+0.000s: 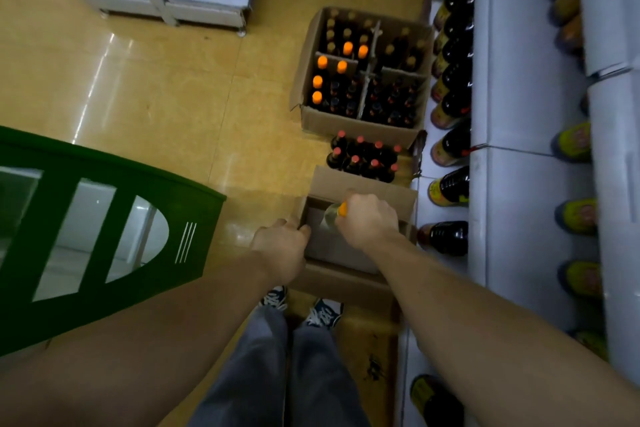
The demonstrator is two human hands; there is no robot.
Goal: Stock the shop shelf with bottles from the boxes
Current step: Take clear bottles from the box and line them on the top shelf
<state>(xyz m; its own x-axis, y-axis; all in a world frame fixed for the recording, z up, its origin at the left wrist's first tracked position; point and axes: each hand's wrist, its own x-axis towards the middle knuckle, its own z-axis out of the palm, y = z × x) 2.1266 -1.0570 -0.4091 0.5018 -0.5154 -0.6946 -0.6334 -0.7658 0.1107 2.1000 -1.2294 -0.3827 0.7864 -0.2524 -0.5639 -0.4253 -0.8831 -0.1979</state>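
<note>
Orange-capped bottle (333, 213) in curled right hand (370, 221)

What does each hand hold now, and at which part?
The right hand grips a pale bottle by its orange-capped neck. The left hand holds the near box at its left edge.

The left forearm (156, 322) and the right forearm (485, 305) are bare along all of their visible length. The left hand (282, 246) and the right hand (369, 218) are bare as well. The legs are in loose grey-blue trousers (277, 374) of a denim-like cloth with soft creases. The left shoe (275, 296) and the right shoe (325, 314) are dark navy trainers with white laces and white markings on top. Only their front parts show beyond the trouser hems.
</note>
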